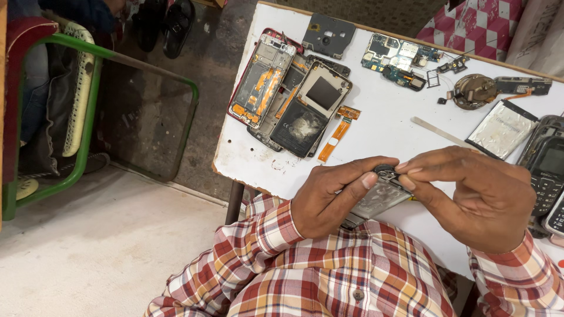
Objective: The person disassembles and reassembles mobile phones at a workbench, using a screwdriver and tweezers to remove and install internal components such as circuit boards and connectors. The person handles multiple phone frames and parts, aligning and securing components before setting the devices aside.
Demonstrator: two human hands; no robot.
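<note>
While my left hand (329, 196) and right hand (479, 196) pinch a small phone part (382, 196) between closed fingers above my lap, a white surface (388, 129) ahead carries opened phone frames (288, 94), circuit boards (399, 58) and a battery (502, 129). Beside it, a green metal chair frame (88, 117) stands on the bare concrete floor (106, 246).

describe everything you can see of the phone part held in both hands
The phone part is a flat, thin grey-silver panel, metallic looking with a darker top edge, tilted above the white table's near edge. The left hand grips its lower end; the right hand's fingertips pinch its top corner. Hands hide much of it.
</note>
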